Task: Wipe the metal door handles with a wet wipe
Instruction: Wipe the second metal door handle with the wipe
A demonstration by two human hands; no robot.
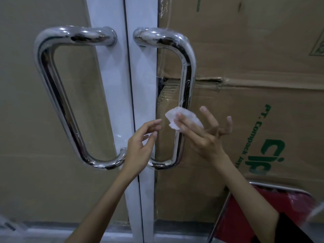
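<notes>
Two polished metal D-shaped handles are mounted on a white-framed double glass door. The left handle (52, 88) curves out to the left of the frame, and the right handle (188, 71) curves out to the right. My right hand (205, 137) pinches a small folded white wet wipe (175, 118) between thumb and forefinger, close in front of the right handle's lower bar, with the other fingers spread. My left hand (142, 146) hovers with relaxed fingers just left of the wipe, in front of the door's centre frame, holding nothing.
Brown cardboard sheets with green print (263, 85) cover the glass behind the right door, and plain brown board lies behind the left. A red chair with a metal frame (263, 207) stands at the lower right. The door's bottom rail (70, 230) runs along the floor.
</notes>
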